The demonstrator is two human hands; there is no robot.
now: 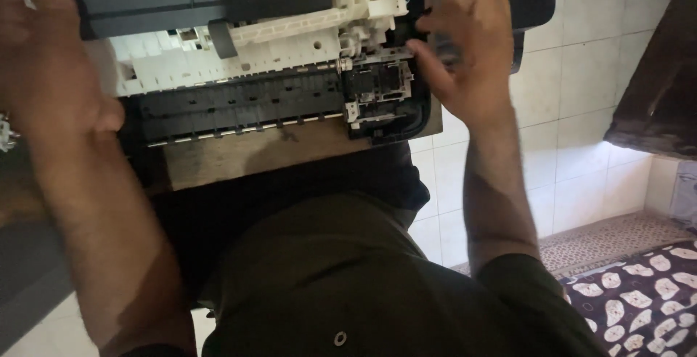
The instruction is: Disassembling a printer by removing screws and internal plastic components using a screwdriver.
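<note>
The fingers (428, 55) of the right hand (465, 59) are curled against the black right edge of an opened printer (254, 74), beside its white gear assembly (363, 8). The left hand (51, 59) is raised at the printer's left end; whether its fingers grip anything cannot be told. The printer is seen lying on a wooden tabletop (247, 155), above a tiled floor (581, 95) and a patterned rug (639, 299).

You have no package, label, sign or screen in front of you here.
</note>
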